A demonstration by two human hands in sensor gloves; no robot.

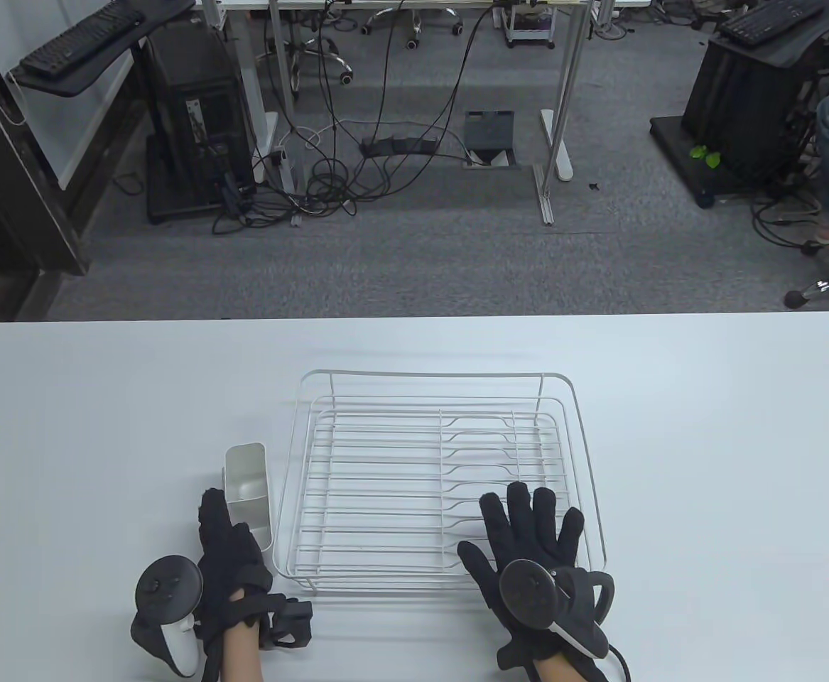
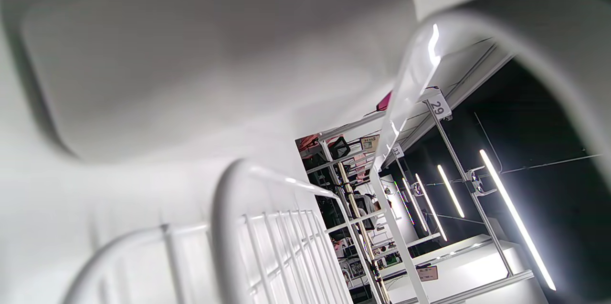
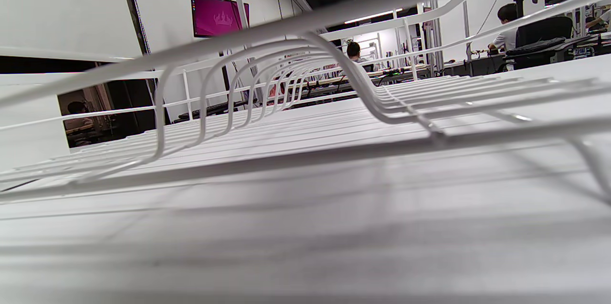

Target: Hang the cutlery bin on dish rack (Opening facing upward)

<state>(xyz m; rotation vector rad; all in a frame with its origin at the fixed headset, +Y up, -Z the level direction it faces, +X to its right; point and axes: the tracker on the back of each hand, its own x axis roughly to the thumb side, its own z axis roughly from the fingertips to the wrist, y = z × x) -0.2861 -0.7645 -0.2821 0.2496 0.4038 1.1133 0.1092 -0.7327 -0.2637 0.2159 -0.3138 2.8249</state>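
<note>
Nearest the tabletop edge, the right hand lies flat with fingers spread on the dish rack, at its near right corner. The left hand grips the cutlery bin, opening up, just left of the rack's left side.

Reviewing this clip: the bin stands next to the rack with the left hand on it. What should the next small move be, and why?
Probably lift the cutlery bin with the left hand and bring it toward the dish rack wall beside it. The bin stands on the table, opening up, just outside the rack's left side, not hooked on. The right hand lies flat on the rack's near right corner, apparently steadying it.
</note>
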